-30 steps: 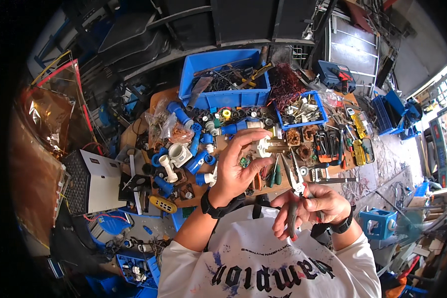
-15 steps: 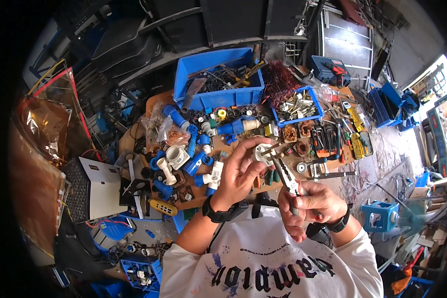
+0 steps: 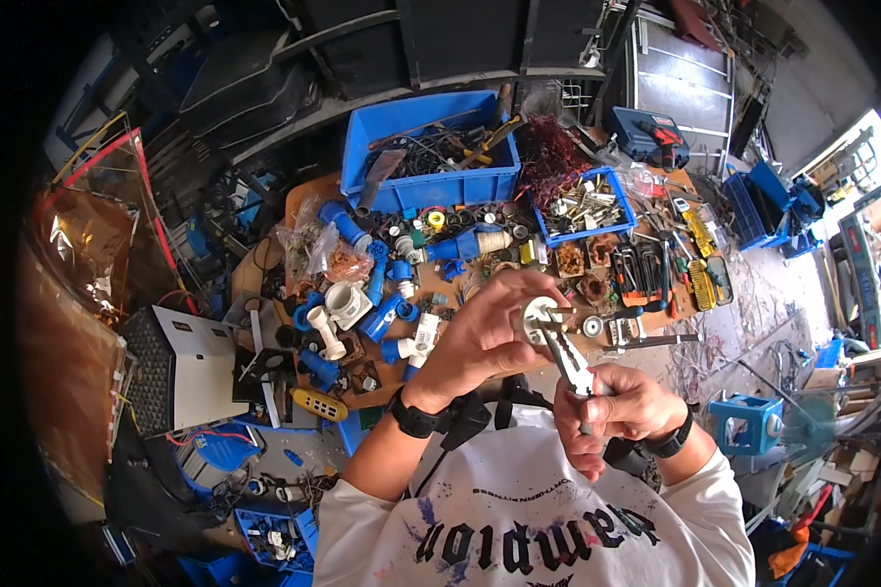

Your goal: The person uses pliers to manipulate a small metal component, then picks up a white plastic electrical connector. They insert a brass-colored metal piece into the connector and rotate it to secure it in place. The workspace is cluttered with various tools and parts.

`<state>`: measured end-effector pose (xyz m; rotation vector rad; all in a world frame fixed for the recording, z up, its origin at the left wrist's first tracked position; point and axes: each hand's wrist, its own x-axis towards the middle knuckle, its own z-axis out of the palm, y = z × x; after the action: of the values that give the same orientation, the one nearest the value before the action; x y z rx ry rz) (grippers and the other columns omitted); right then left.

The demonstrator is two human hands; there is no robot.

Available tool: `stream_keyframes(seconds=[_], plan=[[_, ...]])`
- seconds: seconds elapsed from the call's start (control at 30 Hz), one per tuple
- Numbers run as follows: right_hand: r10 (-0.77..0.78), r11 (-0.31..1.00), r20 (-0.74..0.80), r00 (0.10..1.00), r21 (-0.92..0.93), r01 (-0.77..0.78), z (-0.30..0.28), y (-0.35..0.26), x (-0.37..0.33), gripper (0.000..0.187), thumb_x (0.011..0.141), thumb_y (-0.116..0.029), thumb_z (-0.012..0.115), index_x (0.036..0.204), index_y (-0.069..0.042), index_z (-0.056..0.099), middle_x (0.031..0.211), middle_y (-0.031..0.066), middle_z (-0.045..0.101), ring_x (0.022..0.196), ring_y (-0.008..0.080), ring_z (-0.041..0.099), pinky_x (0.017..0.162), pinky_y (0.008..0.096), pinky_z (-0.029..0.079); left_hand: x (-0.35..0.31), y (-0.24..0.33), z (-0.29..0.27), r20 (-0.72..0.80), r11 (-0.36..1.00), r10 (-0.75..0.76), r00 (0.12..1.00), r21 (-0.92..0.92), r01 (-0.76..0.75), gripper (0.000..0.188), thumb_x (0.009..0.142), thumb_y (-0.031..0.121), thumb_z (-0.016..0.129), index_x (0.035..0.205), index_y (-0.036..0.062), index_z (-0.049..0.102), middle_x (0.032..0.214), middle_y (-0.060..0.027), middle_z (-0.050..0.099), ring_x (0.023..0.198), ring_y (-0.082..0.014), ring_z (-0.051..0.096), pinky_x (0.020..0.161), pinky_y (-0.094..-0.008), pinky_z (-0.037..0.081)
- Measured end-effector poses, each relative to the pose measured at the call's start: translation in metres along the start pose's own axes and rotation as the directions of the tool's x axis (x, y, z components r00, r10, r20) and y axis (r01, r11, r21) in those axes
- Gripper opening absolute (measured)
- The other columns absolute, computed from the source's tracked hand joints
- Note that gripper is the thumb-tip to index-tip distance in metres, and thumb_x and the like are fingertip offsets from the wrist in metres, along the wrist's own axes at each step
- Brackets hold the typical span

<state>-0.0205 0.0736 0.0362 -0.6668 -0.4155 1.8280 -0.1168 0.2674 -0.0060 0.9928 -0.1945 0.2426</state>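
White round fitting [image 3: 533, 327] with metal prongs sits just right of the frame's centre, pinched between the fingers and thumb of the left hand [image 3: 482, 338]. Below and to its right, the right hand [image 3: 625, 405] is clasped around the handles of a pair of pliers [image 3: 576, 376], whose nose points up-left at the prongs; whether it grips them I cannot tell. Blue and white pipe fittings [image 3: 424, 338] lie left of centre; a blue crate [image 3: 450, 189] stands at upper centre, with a shallow blue tray [image 3: 593, 234] to its lower right.
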Motion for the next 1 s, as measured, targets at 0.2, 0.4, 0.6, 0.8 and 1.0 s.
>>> stream_keyframes(seconds=[0.2, 0.4, 0.6, 0.8, 1.0], plan=[[-0.08, 0.996, -0.048, 0.996, 0.045, 0.082, 0.005, 0.004, 0.004, 0.035, 0.094, -0.031, 0.06, 0.087, 0.001, 0.047, 0.066, 0.0101, 0.048, 0.058, 0.0263, 0.056, 0.051, 0.041, 0.05, -0.005, -0.007, -0.004, -0.076, 0.998, 0.02, 0.997, 0.061, -0.016, 0.045, 0.091, 0.014, 0.066, 0.129, -0.0008, 0.046, 0.123, -0.0119, 0.057, 0.108, -0.0183, 0.06, 0.094, -0.0329, 0.048], [-0.118, 0.923, 0.036, 0.992, 0.372, 0.096, 0.009, 0.02, 0.011, 0.029, 0.096, -0.03, 0.056, 0.093, -0.003, 0.046, 0.066, 0.0108, 0.048, 0.055, 0.0292, 0.055, 0.049, 0.0441, 0.047, 0.002, -0.013, -0.009, -0.013, 0.623, 0.531, 0.848, 0.684, -0.38, 0.041, 0.081, -0.001, 0.071, 0.118, 0.0031, 0.053, 0.115, -0.014, 0.06, 0.105, -0.026, 0.061, 0.083, -0.0352, 0.052], [-0.123, 0.977, -0.005, 0.992, 0.175, 0.122, 0.009, 0.023, 0.014, 0.029, 0.098, -0.032, 0.053, 0.097, -0.004, 0.044, 0.071, 0.0083, 0.048, 0.063, 0.0277, 0.058, 0.055, 0.0414, 0.052, 0.002, -0.02, -0.016, 0.071, 0.433, 0.642, 0.764, 0.789, -0.437, 0.042, 0.078, 0.002, 0.074, 0.114, 0.0029, 0.052, 0.117, -0.0167, 0.059, 0.105, -0.0308, 0.061, 0.086, -0.0379, 0.051], [-0.046, 0.998, -0.095, 0.994, 0.037, 0.05, 0.015, 0.017, 0.002, 0.03, 0.097, -0.031, 0.056, 0.096, -0.003, 0.044, 0.072, 0.0069, 0.05, 0.068, 0.0263, 0.062, 0.055, 0.038, 0.052, -0.008, 0.004, -0.012, 0.085, 0.821, 0.2, 0.976, 0.529, -0.214, 0.044, 0.087, 0.0, 0.065, 0.127, -0.001, 0.047, 0.125, -0.0146, 0.056, 0.117, -0.0232, 0.056, 0.101, -0.0359, 0.045], [-0.039, 0.994, -0.102, 0.994, 0.098, 0.049, 0.014, 0.019, -0.002, 0.035, 0.094, -0.032, 0.059, 0.093, 0.001, 0.047, 0.071, 0.0104, 0.05, 0.061, 0.0283, 0.059, 0.054, 0.0431, 0.052, -0.004, 0.002, -0.012, 0.051, 0.768, 0.303, 0.952, 0.578, -0.276, 0.044, 0.076, -0.006, 0.073, 0.114, 0.0013, 0.051, 0.119, -0.0139, 0.056, 0.108, -0.0235, 0.06, 0.089, -0.0335, 0.051]])
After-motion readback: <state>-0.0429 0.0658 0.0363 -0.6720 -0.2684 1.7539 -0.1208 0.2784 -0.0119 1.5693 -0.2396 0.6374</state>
